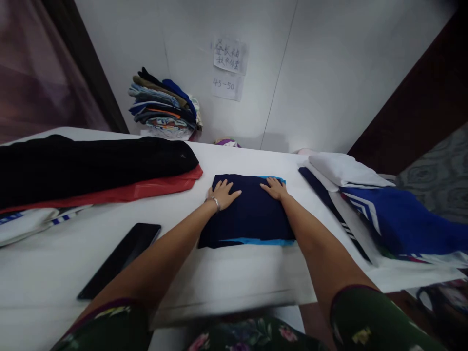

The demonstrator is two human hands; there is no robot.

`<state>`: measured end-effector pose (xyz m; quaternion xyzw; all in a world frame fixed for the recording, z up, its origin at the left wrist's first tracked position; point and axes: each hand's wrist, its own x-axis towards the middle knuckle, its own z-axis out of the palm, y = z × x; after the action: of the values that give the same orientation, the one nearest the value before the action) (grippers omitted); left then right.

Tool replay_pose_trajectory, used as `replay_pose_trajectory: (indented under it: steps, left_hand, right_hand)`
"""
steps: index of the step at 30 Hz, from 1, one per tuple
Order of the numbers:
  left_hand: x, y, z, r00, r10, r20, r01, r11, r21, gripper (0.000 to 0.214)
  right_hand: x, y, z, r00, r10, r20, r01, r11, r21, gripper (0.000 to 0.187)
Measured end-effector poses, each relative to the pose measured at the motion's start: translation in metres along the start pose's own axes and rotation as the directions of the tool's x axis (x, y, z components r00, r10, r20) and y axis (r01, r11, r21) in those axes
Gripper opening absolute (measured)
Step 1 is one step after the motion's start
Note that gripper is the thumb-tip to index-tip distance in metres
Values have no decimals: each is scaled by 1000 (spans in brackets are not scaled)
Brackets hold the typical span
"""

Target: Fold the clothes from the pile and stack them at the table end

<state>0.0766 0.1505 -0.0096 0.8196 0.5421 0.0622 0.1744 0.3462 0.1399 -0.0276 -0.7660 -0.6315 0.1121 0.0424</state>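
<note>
A folded navy garment (248,214) with light-blue parts showing along its near and far edges lies flat on the white table (252,273). On its far left part rests my left hand (222,193), palm down with the fingers spread; a bracelet circles that wrist. My right hand (275,189) presses flat on the far right part, fingers apart. Neither hand grips the cloth. What kind of garment it is cannot be made out in this folded state.
Black (91,163) and red clothes (157,189) lie at the left, with a dark tablet-like device (120,258) nearer me. Folded clothes are stacked (164,105) at the back. White (343,168) and blue garments (405,219) lie at the right. Handwritten papers (229,58) hang on the wall.
</note>
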Motion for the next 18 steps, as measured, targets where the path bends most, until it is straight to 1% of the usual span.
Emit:
replay_pose_trajectory:
  steps: [2,4,6,9,10,12,14,16,17,18]
  left_hand:
    - [-24,-6,8,998,21,-52,-19,999,34,78]
    - [-41,-9,16,995,34,-98,-29,999,44,77]
    - [-48,-10,20,992,35,-119,-30,999,45,75]
    - [-48,-9,20,992,34,-121,-28,998,52,75]
    - [-48,-9,19,992,33,-121,-27,998,52,74]
    - [-47,-8,18,992,29,-120,-23,999,48,75]
    - [-47,-8,18,992,28,-120,-24,999,41,75]
    - [-47,-9,18,992,31,-119,-28,999,34,75]
    - [-47,-9,19,993,33,-117,-30,999,29,75]
    - [-48,-9,19,993,33,-115,-31,999,25,75]
  right_hand:
    - [-1,1,1,1000,-1,-1,1,1000,-1,75]
    - [-1,1,-1,1000,-4,1,4,1000,-4,74]
    - [-1,-1,-5,1000,0,18,1,1000,-16,72]
    - [-4,-12,-17,998,36,55,-34,999,-38,67]
    - [-8,-17,-21,998,49,51,-47,998,-44,67]
    - [-24,-28,-26,1000,24,-3,-24,999,-48,69]
    - [-51,-35,-24,995,-74,-73,70,996,-50,72]
    - [-82,-35,-15,979,-175,-105,170,984,-50,73]
    - [-97,-32,-9,976,-188,-106,184,982,-48,72]
    - [-109,-27,-3,980,-170,-105,166,985,-38,72]
